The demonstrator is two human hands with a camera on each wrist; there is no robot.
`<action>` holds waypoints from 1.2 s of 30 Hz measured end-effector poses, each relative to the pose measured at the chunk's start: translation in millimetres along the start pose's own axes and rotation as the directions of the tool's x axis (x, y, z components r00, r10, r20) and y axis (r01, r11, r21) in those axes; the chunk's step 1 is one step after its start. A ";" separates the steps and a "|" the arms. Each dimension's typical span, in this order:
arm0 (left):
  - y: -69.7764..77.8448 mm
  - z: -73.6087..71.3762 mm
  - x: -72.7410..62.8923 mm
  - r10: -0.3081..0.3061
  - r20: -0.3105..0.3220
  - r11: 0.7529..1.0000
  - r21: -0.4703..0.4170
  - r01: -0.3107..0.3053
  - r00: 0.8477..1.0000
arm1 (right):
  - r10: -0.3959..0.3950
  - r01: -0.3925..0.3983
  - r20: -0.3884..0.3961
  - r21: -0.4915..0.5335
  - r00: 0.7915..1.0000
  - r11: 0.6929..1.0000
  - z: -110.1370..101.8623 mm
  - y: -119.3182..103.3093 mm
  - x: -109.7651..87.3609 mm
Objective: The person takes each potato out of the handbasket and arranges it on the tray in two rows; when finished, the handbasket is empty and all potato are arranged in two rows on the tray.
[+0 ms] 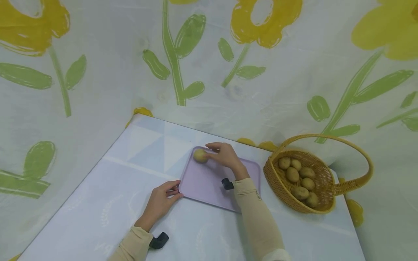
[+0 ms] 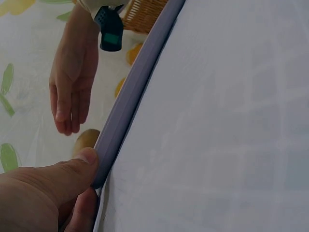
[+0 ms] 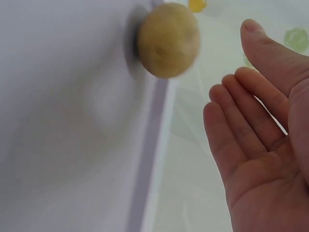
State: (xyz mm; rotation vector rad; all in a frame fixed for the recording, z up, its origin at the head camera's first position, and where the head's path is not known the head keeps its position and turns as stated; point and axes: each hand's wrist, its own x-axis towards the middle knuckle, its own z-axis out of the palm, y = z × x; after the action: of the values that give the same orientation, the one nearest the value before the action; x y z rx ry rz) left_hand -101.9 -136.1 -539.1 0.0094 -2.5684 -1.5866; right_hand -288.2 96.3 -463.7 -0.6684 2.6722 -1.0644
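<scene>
A pale purple rectangular tray point(image 1: 205, 185) lies on the table, with one round yellowish potato point(image 1: 200, 156) at its far left corner. My left hand point(image 1: 160, 203) pinches the tray's near left corner, the thumb on the rim and a finger against the outer side in the left wrist view. Over the far part of the tray hovers my right hand point(image 1: 224, 155), close beside the potato. In the right wrist view a gap shows between that hand's loosely bent fingers point(image 3: 241, 116) and the potato point(image 3: 169, 41), and the palm holds nothing.
To the right of the tray stands a woven wicker basket point(image 1: 272, 183) with a tall arched handle point(image 1: 326, 137), holding several potatoes point(image 1: 292, 174). The table point(image 1: 107, 188) meets a flower-printed cloth point(image 1: 111, 65) along its back and left edges.
</scene>
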 end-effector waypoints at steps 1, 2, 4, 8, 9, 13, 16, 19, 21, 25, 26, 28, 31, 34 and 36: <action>0.0 0.1 1.0 0.003 0.005 1.000 -0.006 -0.003 1.000 | 0.004 -0.004 -0.010 0.014 1.000 1.000 -3.2 0.2 -2.6; -0.1 0.3 1.8 0.007 0.011 1.000 -0.010 -0.007 1.000 | 0.009 -0.008 -0.019 0.028 1.000 1.000 -6.6 -0.4 -5.7; -0.4 0.2 2.7 0.006 0.020 1.000 -0.012 -0.005 1.000 | 0.015 -0.014 -0.025 0.053 1.000 0.998 -12.3 -1.1 -11.5; -2.5 -1.2 0.4 -0.019 0.028 1.000 0.006 0.019 0.999 | -0.007 0.008 -0.010 0.078 1.000 0.997 -20.9 -5.1 -21.4; -3.7 -2.1 -1.5 -0.030 0.022 0.999 0.011 0.030 0.999 | -0.021 0.021 0.000 0.082 1.000 0.996 -22.1 -6.6 -22.4; -10.2 -4.4 -10.2 -0.042 -0.004 0.999 0.019 0.042 0.999 | -0.094 0.092 0.019 0.094 0.995 0.991 -29.1 -14.4 -26.4; -15.3 -6.9 -16.6 -0.035 -0.026 0.999 0.025 0.035 0.999 | -0.123 0.119 0.027 0.108 0.992 0.987 -36.1 -21.0 -31.1; -19.3 -10.6 -20.4 -0.023 -0.050 0.999 0.041 0.025 0.998 | -0.125 0.122 0.023 0.122 0.992 0.985 -44.1 -24.6 -37.3; -21.0 -13.2 -21.7 -0.017 -0.068 0.999 0.040 0.020 0.998 | -0.125 0.123 0.015 0.118 0.992 0.985 -50.6 -25.2 -42.0; -24.6 -17.1 -23.5 -0.001 -0.090 0.999 0.035 0.005 0.996 | -0.115 0.113 0.004 0.134 0.993 0.984 -66.0 -22.4 -54.6; -25.3 -18.3 -23.8 0.000 -0.092 0.999 0.033 0.003 0.996 | -0.102 0.100 0.008 0.157 0.995 0.983 -70.0 -21.1 -58.9; -26.3 -20.4 -24.0 0.000 -0.095 0.999 0.037 0.004 0.996 | -0.082 0.078 0.012 0.207 0.997 0.975 -78.4 -19.9 -67.1; -26.2 -24.8 -22.7 0.002 -0.104 0.999 0.043 0.002 0.995 | -0.082 0.082 -0.011 0.219 0.997 0.972 -89.7 -15.4 -75.3; -27.0 -28.9 -20.8 0.014 -0.117 0.998 0.059 -0.007 0.993 | -0.115 0.122 -0.047 0.204 0.992 0.971 -100.4 -11.7 -82.2; -27.9 -31.1 -19.6 0.026 -0.126 0.997 0.070 -0.017 0.992 | -0.129 0.139 -0.065 0.188 0.989 0.972 -107.2 -9.9 -87.9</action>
State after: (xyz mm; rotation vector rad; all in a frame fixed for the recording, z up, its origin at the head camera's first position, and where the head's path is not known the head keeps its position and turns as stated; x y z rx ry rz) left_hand -80.8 -175.0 -552.1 0.0851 -2.5155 -1.4405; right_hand -243.0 196.3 -378.5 -0.8022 2.5523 -1.3719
